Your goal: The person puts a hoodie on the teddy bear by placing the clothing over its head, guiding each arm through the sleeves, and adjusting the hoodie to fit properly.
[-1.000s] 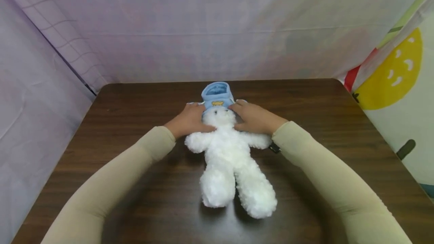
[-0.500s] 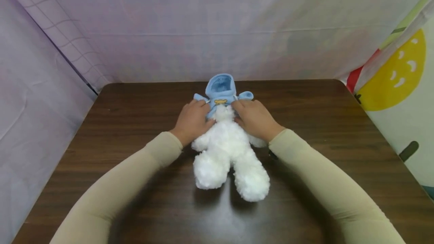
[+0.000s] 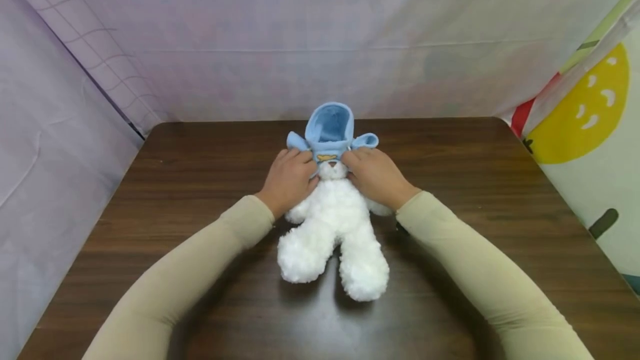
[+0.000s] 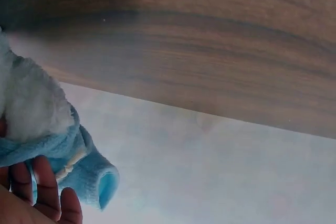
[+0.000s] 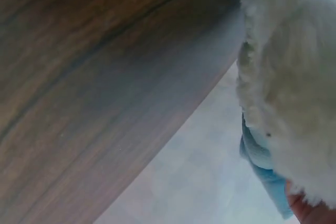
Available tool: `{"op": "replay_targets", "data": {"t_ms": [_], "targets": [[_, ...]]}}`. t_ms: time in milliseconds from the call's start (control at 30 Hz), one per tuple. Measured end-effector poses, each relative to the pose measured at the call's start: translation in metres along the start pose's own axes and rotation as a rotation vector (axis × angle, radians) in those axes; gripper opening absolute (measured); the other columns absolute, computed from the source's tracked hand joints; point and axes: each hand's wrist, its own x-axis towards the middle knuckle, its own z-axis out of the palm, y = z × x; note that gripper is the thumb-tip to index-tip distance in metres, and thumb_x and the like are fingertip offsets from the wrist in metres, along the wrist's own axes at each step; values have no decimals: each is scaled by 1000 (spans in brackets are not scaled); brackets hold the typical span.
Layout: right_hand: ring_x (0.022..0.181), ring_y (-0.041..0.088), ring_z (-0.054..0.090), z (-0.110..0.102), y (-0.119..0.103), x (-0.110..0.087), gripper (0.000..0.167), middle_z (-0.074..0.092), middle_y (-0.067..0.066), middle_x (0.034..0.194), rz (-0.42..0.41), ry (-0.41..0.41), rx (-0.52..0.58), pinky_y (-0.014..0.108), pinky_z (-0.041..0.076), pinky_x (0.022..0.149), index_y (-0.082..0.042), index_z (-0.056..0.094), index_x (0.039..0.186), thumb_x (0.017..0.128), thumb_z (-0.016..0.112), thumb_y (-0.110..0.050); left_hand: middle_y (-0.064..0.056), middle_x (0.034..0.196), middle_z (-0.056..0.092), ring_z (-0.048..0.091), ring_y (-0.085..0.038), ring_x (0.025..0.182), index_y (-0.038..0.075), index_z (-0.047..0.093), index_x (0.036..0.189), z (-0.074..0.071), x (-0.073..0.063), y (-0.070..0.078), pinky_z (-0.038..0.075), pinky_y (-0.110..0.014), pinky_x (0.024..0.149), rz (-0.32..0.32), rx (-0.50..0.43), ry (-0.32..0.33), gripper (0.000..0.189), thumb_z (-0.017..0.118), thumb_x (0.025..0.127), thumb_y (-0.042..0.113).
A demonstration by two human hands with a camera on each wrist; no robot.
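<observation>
A white plush toy [image 3: 335, 210] with two legs pointing at the near side is in the head view, its muzzle showing just under the hem of a small light-blue garment [image 3: 327, 148]. That garment has a yellow patch, an opening facing up and two short sleeves. Its hem covers the toy's upper head, eyes included. My left hand [image 3: 290, 176] grips the garment's left side, fingers curled under the cloth [image 4: 86, 169] in the left wrist view. On the other side my right hand [image 3: 377, 176] holds the hem by the toy's head; its fingertips are largely hidden behind white fur [image 5: 299, 87] in the right wrist view.
The dark wooden table [image 3: 175, 182] lies beneath both arms, its far edge just behind the garment. A pale curtain [image 3: 250, 43] hangs beyond that edge. At the right is a cloth printed with a yellow fruit [image 3: 580, 115].
The garment's hem has come down over the toy's eyes, and its opening has tipped up wider. Both hands have slid slightly away with it; the toy's legs have shifted farther from me and left.
</observation>
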Motion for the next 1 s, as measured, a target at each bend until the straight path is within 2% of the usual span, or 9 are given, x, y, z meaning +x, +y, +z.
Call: {"op": "replay_targets", "data": {"t_ms": [300, 433, 600, 700, 833, 900, 1000], "targets": [[68, 28, 53, 3, -2, -1, 20, 56, 7, 72, -40, 78, -1, 43, 45, 65, -8, 49, 86, 87, 69, -3, -2, 75, 50, 49, -24, 74, 13, 59, 58, 0, 0, 0, 42, -41, 81, 27, 65, 7, 30, 73, 83, 22], [69, 28, 52, 4, -1, -1, 21, 55, 8, 73, -16, 91, 6, 43, 44, 65, -7, 51, 88, 87, 71, -4, -5, 79, 53, 52, -26, 77, 9, 60, 67, 1, -1, -1, 44, -42, 82, 27, 46, 23, 24, 69, 87, 20], [78, 30, 54, 7, 1, -2, 20, 58, 12, 85, 37, 92, 43, 44, 45, 71, -2, 55, 98, 88, 71, -6, -10, 91, 54, 54, -27, 84, 5, 58, 88, 0, -3, -3, 46, -43, 76, -34, -54, 15, 17, 65, 91, 20], [86, 33, 57, 8, 2, -4, 23, 62, 15, 94, 60, 90, 48, 46, 47, 78, 1, 56, 106, 90, 71, -7, -12, 99, 55, 53, -28, 90, 1, 59, 100, -2, -1, -2, 47, -43, 78, -87, -173, -14, 28, 67, 90, 27], [95, 35, 58, 8, 1, -5, 29, 63, 19, 103, 91, 87, 58, 47, 48, 84, 4, 56, 113, 90, 70, -7, -13, 106, 52, 50, -27, 95, -2, 58, 113, -6, 3, 3, 45, -40, 81, -192, -316, -91, 43, 69, 91, 32], [95, 34, 58, 8, 1, -4, 28, 64, 18, 102, 93, 87, 68, 47, 47, 84, 4, 56, 112, 90, 70, -5, -12, 105, 50, 48, -27, 95, -2, 58, 114, -6, 4, 4, 44, -40, 80, -231, -338, -115, 40, 70, 92, 30], [89, 32, 56, 8, 0, -2, 21, 63, 14, 96, 77, 84, 85, 45, 46, 80, 0, 57, 104, 89, 70, -3, -10, 98, 49, 48, -26, 88, 1, 60, 103, -3, 5, 5, 43, -39, 75, -246, -307, -112, 28, 71, 91, 24]]}}
